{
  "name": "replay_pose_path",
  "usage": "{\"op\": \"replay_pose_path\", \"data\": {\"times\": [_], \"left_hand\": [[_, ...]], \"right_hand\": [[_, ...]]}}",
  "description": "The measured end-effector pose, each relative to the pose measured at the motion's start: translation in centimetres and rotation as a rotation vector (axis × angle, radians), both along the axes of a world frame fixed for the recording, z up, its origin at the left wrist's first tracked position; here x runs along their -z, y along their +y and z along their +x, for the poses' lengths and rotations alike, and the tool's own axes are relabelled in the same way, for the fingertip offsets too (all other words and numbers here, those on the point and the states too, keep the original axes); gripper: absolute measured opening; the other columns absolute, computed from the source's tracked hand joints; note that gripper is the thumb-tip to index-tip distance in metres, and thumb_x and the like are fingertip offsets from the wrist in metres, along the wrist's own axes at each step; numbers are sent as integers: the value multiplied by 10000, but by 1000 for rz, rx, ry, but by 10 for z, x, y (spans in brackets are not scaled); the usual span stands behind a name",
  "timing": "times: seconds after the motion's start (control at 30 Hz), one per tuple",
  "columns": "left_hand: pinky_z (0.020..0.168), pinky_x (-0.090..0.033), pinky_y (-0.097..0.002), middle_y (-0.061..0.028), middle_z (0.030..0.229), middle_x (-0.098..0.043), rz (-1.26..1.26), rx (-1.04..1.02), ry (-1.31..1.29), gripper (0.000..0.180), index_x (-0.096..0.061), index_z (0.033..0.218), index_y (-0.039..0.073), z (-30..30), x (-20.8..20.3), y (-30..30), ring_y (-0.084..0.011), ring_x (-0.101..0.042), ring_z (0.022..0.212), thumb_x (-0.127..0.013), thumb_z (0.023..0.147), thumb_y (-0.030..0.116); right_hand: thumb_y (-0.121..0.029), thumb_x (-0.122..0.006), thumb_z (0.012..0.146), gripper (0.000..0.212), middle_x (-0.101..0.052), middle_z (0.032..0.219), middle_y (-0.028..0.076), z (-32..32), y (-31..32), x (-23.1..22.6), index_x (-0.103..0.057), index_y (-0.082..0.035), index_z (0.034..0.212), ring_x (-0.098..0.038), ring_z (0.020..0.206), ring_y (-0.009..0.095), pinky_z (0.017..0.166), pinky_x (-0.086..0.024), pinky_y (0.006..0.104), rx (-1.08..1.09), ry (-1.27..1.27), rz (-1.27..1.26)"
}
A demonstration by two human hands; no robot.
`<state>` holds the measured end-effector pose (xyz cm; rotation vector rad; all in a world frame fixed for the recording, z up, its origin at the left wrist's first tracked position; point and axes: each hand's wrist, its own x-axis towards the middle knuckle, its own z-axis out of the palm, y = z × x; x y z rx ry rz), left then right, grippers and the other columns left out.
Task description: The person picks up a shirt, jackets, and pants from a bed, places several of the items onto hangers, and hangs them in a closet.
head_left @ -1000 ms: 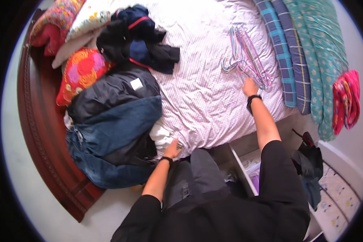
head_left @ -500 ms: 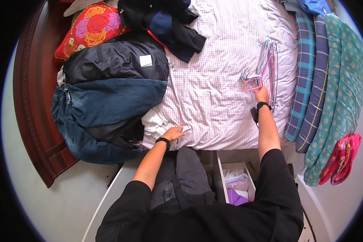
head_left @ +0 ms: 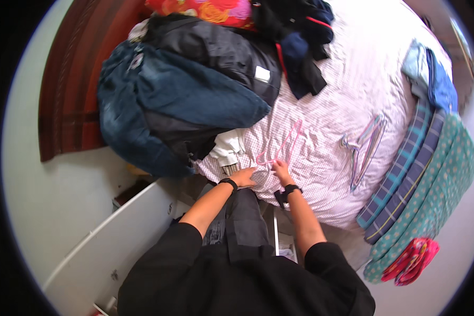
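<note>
A pink clothes hanger point(head_left: 299, 125) is in my right hand point(head_left: 282, 171), its fingers closed on the hook side, low over the front of the bed. Close by on the left, my left hand point(head_left: 244, 178) has its fingers stretched out at the bed's edge, beside a white garment point(head_left: 228, 148) with a striped edge. Whether those fingertips touch the cloth, I cannot tell. Several thin coloured hangers point(head_left: 373, 138) lie in a bunch farther right on the checked bedsheet point(head_left: 326, 126).
Dark blue trousers point(head_left: 189, 100) and a black jacket point(head_left: 216, 45) are heaped at the left, near the wooden headboard point(head_left: 68, 100). Black clothes point(head_left: 300, 58) lie beyond. Folded plaid bedding point(head_left: 392, 176) and a green quilt point(head_left: 426, 200) line the right side. An open drawer point(head_left: 287, 245) is below.
My right hand has drawn one pink hanger from the bunch leftward, close to my left hand. The view has turned and shifted. My left hand remains by the white garment.
</note>
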<state>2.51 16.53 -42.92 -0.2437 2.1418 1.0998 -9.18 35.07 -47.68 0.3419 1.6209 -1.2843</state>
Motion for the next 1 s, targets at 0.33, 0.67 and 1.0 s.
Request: {"op": "replay_pose_path", "data": {"times": [0.33,0.67,1.0], "left_hand": [[636,-471,-357,-129,807,-650,111,-681,401,293,-634,968,-5,-62,-99,-85,-194,-609,715,-711,827,240],[640,-468,-427,-134,809,-621,-370,-1269,567,237,-607,807,70,51,-207,-312,-340,-615,762,-467,907,234],[731,-517,-508,-227,1007,-631,-914,-1445,244,433,-498,1118,17,148,-164,-364,-422,-626,926,-671,824,284]], "right_hand": [[-300,-588,947,284,-617,983,21,-27,-133,-149,-721,-50,938,-567,889,111,703,-426,244,-132,449,-214],[-228,-742,768,496,-588,1097,126,-103,-340,-152,-558,-37,1188,-557,1051,341,897,-449,398,-667,1362,41],[-332,-690,812,524,-642,1126,203,-145,-427,-138,-546,-24,1211,-590,1103,356,930,-441,424,-982,934,83]]}}
